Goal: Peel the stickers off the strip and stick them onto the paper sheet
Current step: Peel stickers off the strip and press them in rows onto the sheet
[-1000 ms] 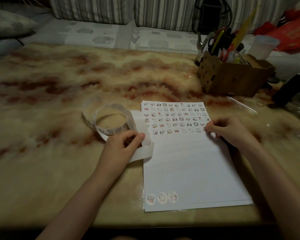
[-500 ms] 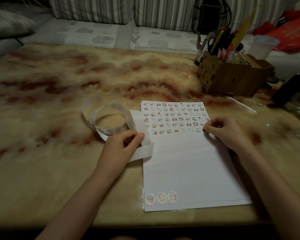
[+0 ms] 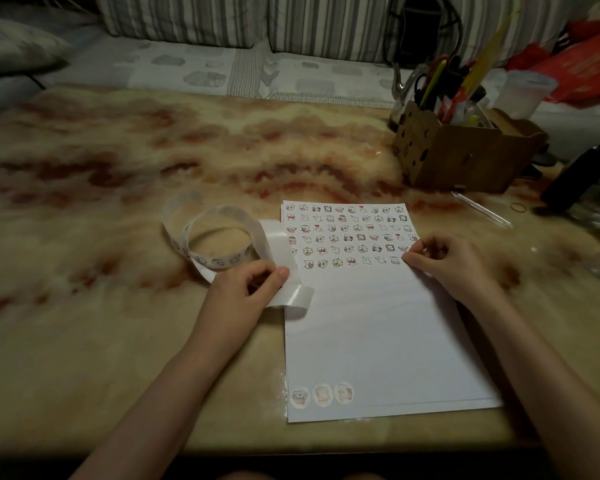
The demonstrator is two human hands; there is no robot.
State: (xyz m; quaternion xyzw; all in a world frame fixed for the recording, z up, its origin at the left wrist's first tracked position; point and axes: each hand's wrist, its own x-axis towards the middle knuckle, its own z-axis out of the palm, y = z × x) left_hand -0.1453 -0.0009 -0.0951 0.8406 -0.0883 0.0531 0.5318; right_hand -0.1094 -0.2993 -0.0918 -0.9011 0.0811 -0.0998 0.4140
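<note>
Strip (image 3: 222, 244): coiled left of centre, loose end pinched in left hand (image 3: 246, 289)
Sheet (image 3: 378, 323): centre frame on table (image 3: 118, 323), stickers (image 3: 347, 233) in rows up top, three lower left
Right hand (image 3: 444, 261): fingertips pressed together at sheet's right edge, last row
Box (image 3: 465, 161): upper right, pens inside
</note>
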